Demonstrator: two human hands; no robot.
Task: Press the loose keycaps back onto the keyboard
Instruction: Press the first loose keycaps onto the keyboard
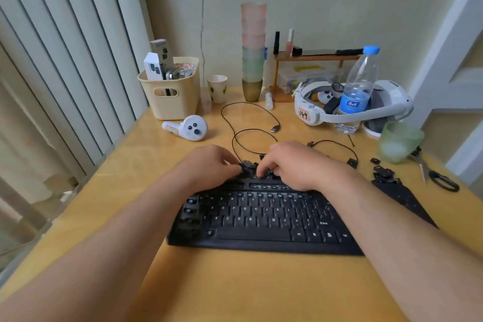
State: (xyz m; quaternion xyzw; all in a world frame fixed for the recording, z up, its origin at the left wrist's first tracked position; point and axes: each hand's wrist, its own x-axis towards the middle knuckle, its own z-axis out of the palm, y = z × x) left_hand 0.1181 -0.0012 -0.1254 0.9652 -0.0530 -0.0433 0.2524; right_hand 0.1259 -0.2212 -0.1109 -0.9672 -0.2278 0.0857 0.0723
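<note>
Keyboard [261, 219] black, white-lettered (left-edge keycaps missing), lies flat.

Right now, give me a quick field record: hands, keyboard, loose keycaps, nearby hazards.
left hand: at the keyboard's far edge, fingers curled on a keycap
right hand: fingertip pressing down at the top row
keyboard: black; left column shows bare switches
loose keycaps: heaped to the right on the table
hazards: scissors and green cup at the right edge
</note>
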